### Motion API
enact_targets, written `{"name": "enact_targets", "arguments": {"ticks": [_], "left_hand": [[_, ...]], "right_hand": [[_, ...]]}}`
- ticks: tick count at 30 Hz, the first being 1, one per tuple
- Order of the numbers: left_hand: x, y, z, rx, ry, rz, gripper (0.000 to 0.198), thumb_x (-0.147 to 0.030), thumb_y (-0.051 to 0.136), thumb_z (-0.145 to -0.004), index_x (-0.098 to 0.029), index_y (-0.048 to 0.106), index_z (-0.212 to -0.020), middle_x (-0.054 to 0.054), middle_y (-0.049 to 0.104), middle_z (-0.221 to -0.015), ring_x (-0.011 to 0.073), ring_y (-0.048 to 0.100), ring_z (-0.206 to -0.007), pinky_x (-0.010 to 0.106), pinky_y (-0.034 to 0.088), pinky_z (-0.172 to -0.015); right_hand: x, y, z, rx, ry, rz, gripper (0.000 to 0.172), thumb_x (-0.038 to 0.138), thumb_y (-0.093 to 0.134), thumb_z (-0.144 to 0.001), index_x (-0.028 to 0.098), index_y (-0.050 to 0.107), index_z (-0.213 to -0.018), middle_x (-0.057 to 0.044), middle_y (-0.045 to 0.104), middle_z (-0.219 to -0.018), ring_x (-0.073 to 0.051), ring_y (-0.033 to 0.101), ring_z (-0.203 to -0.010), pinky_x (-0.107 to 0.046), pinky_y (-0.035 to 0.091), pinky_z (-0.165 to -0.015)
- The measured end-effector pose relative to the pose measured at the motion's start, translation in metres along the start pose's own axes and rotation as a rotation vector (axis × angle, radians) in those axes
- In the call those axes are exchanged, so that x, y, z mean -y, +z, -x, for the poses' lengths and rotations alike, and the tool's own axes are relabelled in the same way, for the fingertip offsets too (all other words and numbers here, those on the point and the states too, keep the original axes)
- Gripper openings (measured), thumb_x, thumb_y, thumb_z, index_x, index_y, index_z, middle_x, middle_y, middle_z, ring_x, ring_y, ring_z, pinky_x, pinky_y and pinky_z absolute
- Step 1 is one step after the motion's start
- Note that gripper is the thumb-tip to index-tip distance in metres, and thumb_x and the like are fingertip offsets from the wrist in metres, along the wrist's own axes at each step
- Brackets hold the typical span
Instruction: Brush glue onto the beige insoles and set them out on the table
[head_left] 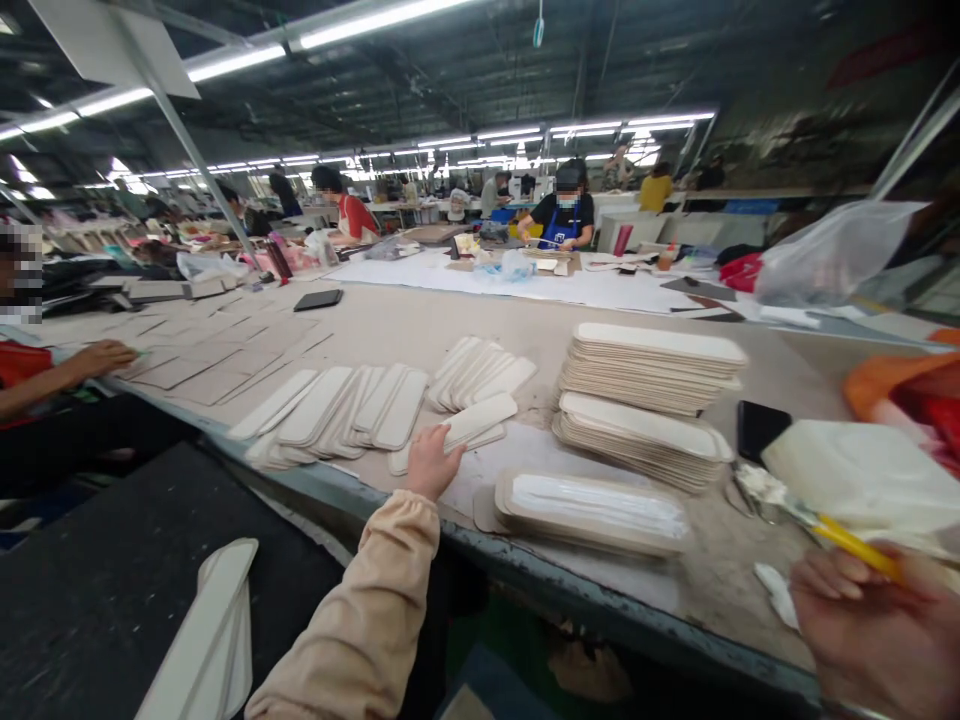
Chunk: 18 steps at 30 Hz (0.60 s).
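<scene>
My left hand point(435, 462) reaches over the front of the table, its fingers closed on the near end of a cream oblong panel point(484, 418). Beneath that panel lies another of the same shape. In my right hand point(874, 610), at the right edge, is a yellow-handled brush point(855, 543), its head close to a cut-open whitish plastic container point(862, 475). Between the hands sits a low stack of oblong panels point(592, 508), its top one streaked with something white and wet-looking. Two taller stacks point(652, 365) stand behind it.
Loose fanned oblong panels point(337, 410) lie left of my left hand. A black phone point(761, 430) is beside the container. More panels point(202, 640) rest on a dark surface at lower left. A co-worker's hand point(105, 357) touches flat pieces on the table's left.
</scene>
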<state>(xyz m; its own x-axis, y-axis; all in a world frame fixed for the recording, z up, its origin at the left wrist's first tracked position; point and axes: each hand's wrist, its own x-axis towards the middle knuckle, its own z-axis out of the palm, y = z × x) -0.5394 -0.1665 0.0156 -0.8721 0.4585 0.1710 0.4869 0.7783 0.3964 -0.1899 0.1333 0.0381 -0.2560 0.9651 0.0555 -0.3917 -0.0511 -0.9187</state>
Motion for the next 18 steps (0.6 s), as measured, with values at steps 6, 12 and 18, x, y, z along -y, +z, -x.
{"name": "enact_targets", "arguments": {"ticks": [6, 12, 18], "left_hand": [[0.011, 0.001, -0.024, 0.120, -0.122, -0.114, 0.040, -0.034, 0.053, -0.087, -0.027, 0.059, -0.126, 0.012, 0.054, -0.143, 0.0399, 0.036, -0.138, 0.068, 0.028, -0.106], [0.010, -0.005, -0.025, 0.110, -0.172, -0.159, 0.050, -0.044, 0.055, -0.084, -0.026, 0.054, -0.131, 0.014, 0.057, -0.137, 0.0370, 0.046, -0.130, 0.063, 0.032, -0.104], [0.011, -0.007, -0.029, 0.103, -0.165, -0.212, 0.056, -0.050, 0.053, -0.084, -0.024, 0.053, -0.133, 0.015, 0.057, -0.135, 0.0374, 0.047, -0.129, 0.055, 0.039, -0.099]], "right_hand": [[-0.006, 0.007, 0.000, -0.077, 0.109, -0.110, 0.022, 0.042, 0.053, -0.076, 0.029, 0.050, -0.058, 0.001, 0.023, -0.056, -0.014, 0.020, -0.043, -0.035, 0.008, -0.043], [-0.005, 0.014, 0.005, -0.038, 0.098, -0.199, 0.010, 0.033, 0.062, -0.071, 0.025, 0.056, -0.072, 0.003, 0.032, -0.055, -0.011, 0.029, -0.044, -0.028, 0.016, -0.040], [-0.005, 0.020, 0.010, 0.007, 0.081, -0.302, 0.025, 0.036, 0.069, -0.066, 0.021, 0.054, -0.080, 0.007, 0.042, -0.052, -0.007, 0.033, -0.043, -0.016, 0.027, -0.039]]}}
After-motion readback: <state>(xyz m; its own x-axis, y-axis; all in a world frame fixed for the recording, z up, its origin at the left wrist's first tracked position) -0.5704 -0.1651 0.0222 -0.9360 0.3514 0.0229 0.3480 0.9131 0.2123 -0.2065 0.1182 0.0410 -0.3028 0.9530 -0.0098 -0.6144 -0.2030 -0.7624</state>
